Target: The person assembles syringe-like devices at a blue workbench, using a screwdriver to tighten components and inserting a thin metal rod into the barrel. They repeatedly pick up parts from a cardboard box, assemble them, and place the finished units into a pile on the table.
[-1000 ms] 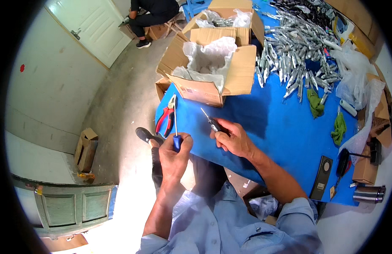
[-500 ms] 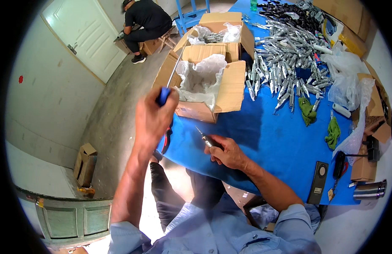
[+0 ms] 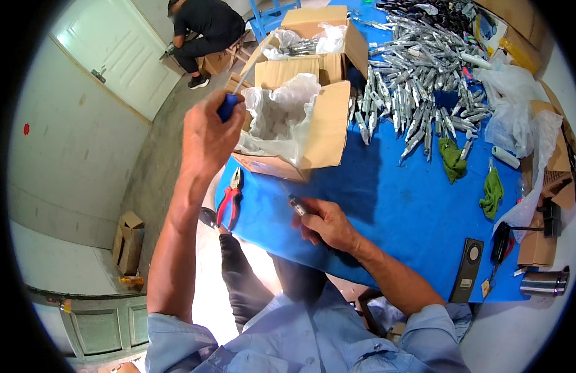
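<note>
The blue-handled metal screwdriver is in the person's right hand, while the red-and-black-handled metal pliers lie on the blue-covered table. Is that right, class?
The side is wrong: the head view shows the blue-handled screwdriver in the person's left hand, while the pliers lie on the blue-covered table.

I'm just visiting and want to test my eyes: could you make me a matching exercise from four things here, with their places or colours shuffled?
Column one:
1. Screwdriver
2. Small slim tool
3. Pliers
4. Metal cup

Column two:
A. Red and black, by the left edge of the blue tabletop
B. Held in the right hand
C. Silvery, at the far right
D. Blue-handled, held in the left hand

Right pairs: 1-D, 2-B, 3-A, 4-C.
</note>
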{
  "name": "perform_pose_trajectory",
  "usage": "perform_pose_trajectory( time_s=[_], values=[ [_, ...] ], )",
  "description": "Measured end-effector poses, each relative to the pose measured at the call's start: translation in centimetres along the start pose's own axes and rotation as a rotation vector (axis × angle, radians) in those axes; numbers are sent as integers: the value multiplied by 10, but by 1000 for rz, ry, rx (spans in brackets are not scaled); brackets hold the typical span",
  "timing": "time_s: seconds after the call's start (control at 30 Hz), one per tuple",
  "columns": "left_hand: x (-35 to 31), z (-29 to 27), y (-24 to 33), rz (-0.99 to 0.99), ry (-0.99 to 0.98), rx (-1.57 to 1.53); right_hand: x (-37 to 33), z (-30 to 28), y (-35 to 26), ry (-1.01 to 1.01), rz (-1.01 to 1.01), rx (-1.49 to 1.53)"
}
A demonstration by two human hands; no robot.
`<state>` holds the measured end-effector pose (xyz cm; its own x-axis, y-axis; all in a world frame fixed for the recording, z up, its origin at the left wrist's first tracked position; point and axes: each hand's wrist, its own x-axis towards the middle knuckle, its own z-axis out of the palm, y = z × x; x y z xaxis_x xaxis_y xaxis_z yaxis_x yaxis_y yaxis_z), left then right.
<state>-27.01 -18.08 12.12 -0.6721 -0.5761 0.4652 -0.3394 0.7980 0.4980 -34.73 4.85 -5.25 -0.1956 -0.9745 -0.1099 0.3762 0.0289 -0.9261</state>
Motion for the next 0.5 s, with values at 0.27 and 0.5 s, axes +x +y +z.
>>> perform_pose_trajectory(
  time_s=[0.27,0.5],
  values=[
    [-144,-40,46,-475,-123,-547,1,-3,-3,25,31,60],
    [-252,-13,32,-784,-241,-593,3,-9,7,-44,-25,152]
  ],
)
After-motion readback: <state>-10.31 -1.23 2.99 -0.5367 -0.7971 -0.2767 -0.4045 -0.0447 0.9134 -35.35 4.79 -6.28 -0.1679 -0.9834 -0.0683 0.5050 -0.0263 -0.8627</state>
